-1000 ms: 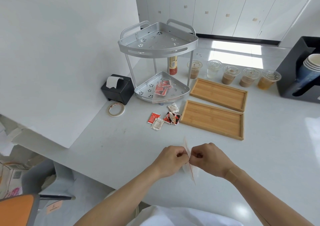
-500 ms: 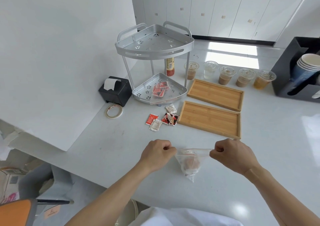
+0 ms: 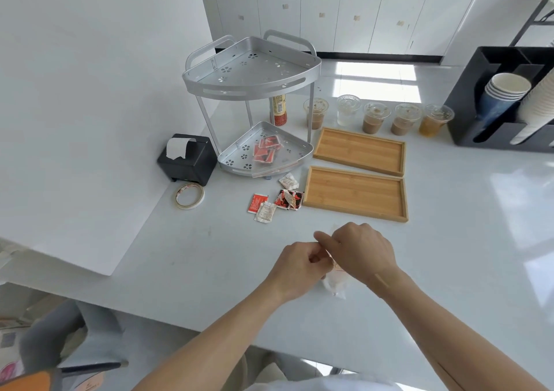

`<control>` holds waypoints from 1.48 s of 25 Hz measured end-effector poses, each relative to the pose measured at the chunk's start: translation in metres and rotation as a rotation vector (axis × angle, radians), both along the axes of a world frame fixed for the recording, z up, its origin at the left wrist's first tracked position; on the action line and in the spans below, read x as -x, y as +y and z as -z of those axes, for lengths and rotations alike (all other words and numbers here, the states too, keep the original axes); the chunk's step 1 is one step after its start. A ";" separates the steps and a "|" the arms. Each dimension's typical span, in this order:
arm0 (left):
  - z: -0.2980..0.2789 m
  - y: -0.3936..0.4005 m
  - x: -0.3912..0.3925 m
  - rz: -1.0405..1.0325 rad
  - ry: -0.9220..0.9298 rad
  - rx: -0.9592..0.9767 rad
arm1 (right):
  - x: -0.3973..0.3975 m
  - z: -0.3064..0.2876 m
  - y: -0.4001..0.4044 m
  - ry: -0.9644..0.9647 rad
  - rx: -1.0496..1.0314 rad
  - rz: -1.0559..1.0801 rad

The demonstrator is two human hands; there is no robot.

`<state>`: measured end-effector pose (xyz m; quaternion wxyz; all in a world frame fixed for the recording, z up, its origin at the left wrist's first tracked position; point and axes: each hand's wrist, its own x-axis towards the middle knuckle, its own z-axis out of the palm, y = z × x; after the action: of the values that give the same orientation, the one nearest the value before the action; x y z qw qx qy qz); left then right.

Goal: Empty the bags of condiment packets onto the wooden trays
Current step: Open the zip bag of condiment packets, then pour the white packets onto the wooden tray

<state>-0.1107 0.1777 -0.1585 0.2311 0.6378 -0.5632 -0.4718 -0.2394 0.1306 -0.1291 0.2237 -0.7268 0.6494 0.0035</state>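
My left hand (image 3: 299, 263) and my right hand (image 3: 361, 251) are close together above the white counter, both pinching the top of a small clear plastic bag (image 3: 334, 285). Most of the bag is hidden behind my hands; its lower end hangs below them. Two bare wooden trays lie beyond, the near tray (image 3: 355, 193) and the far tray (image 3: 361, 151). Several loose condiment packets (image 3: 275, 202) lie left of the near tray. Another bag of red packets (image 3: 266, 149) rests on the lower shelf of the metal corner rack (image 3: 251, 74).
A row of lidded drink cups (image 3: 376, 116) stands behind the trays. A black cup holder (image 3: 503, 97) with paper cups is at the right. A black receipt printer (image 3: 188, 158) and a tape roll (image 3: 189, 196) sit at the left, beside a white wall panel.
My hands had pulled apart with the bag's mouth stretched between them; now they have come back together, the right hand overlapping the bag's top.
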 end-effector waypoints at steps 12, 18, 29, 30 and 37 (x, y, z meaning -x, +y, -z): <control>0.072 0.015 -0.059 0.081 -0.023 -0.093 | 0.010 -0.003 0.022 0.009 0.110 0.167; 0.101 -0.008 -0.068 0.124 -0.090 -0.203 | 0.030 -0.019 0.015 -0.101 0.140 0.086; 0.089 -0.039 -0.019 -0.263 0.064 -0.006 | 0.090 -0.015 -0.053 -0.212 0.174 -0.028; 0.086 -0.044 -0.016 -0.296 0.057 0.006 | 0.096 -0.013 -0.062 -0.231 0.170 -0.009; 0.046 -0.094 -0.015 -0.537 -0.069 0.165 | 0.119 0.020 -0.131 -0.461 0.078 0.166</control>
<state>-0.0960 0.0841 -0.2049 0.3796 0.7589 -0.4183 -0.3241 -0.3581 -0.0009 -0.1494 0.3373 -0.6605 0.6384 -0.2057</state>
